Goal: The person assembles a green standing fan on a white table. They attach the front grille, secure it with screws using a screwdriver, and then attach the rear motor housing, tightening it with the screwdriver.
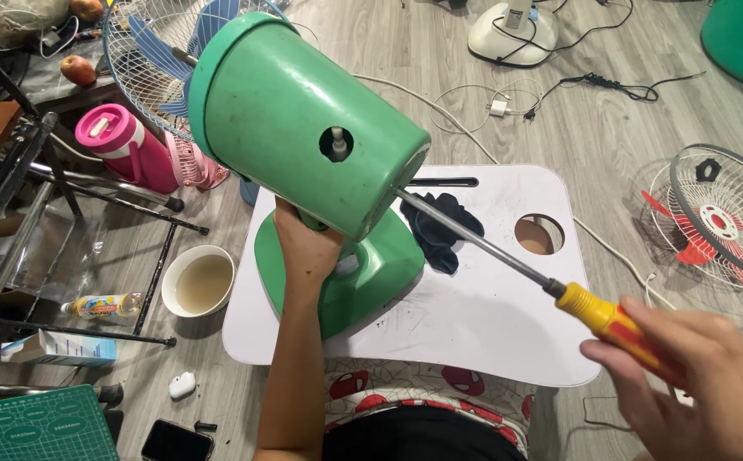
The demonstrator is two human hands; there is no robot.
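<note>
Head view: floor (610,119) was grey wood planks, w/ cables and fan parts strewn about. White lap desk (491,316) sat over the person's knees, w/ a round hole at its right side. Green fan motor housing (294,119) was the biggest item on it, tilted on its green base (380,265), rear end facing the camera, a small shaft showing through a round opening. Fan guard w/ blue blades (149,43) was behind the housing; a 2nd guard w/ red blades (721,222) lay on the floor at right. Pink bottle (128,145) lay left of the desk, white bowl (201,282) nearby. Dark cloth (444,230) lay on the desk under the tool shaft. Screwdriver (508,256) had its tip at the housing's lower rear edge. Left hand (307,248) had its grip closed round the neck below the housing. Right hand (704,384) had its grip closed on the yellow-red screwdriver handle.
</note>
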